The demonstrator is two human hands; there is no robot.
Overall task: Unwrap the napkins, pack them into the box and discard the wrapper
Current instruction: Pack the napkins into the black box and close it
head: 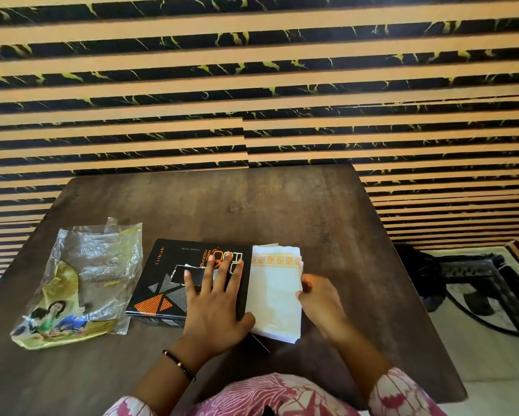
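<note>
Dark table [252, 205]: left hand [214, 298] flat, steadying box [174, 277]; right hand [319, 298] pinches napkins [274, 283] to feed in; wrapper [78, 283] left

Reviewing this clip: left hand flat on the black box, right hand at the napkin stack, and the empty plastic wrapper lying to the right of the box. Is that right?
Not quite. The head view shows the wrapper lying to the left of the black box, not the right. The rest holds: the left hand lies flat on the box, and the right hand is at the napkin stack.
</note>
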